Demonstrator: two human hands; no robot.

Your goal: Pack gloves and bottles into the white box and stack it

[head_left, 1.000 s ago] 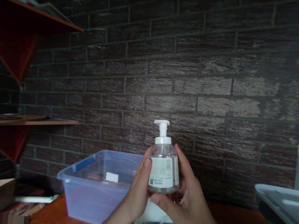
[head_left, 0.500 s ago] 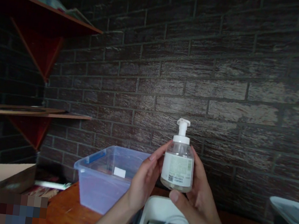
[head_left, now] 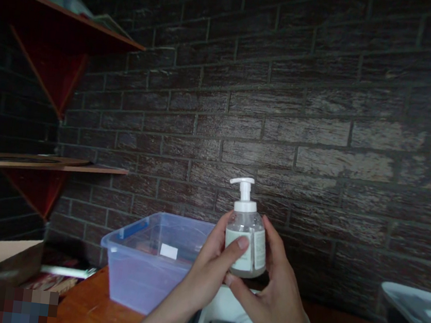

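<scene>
A clear pump bottle [head_left: 248,222] with a white pump head and pale green label stands upright between my hands, raised above a white container [head_left: 218,307]. My left hand [head_left: 215,262] grips its left side, the thumb lying across the label. On the right, my right hand [head_left: 277,285] supports the bottle with fingers behind it and the thumb near its base. The pump's spout points left. A little clear liquid seems to lie at the bottom.
A translucent purple plastic bin [head_left: 143,278] sits on the wooden table [head_left: 86,305] to the left. An opened cardboard box [head_left: 5,262] is at far left, below wall shelves [head_left: 93,169]. A pale-rimmed object [head_left: 413,303] stands at right. A dark brick wall [head_left: 283,112] rises behind.
The bottle has moved slightly left and turned, so its spout now points left and a label edge faces me. My left thumb has come onto the label.
</scene>
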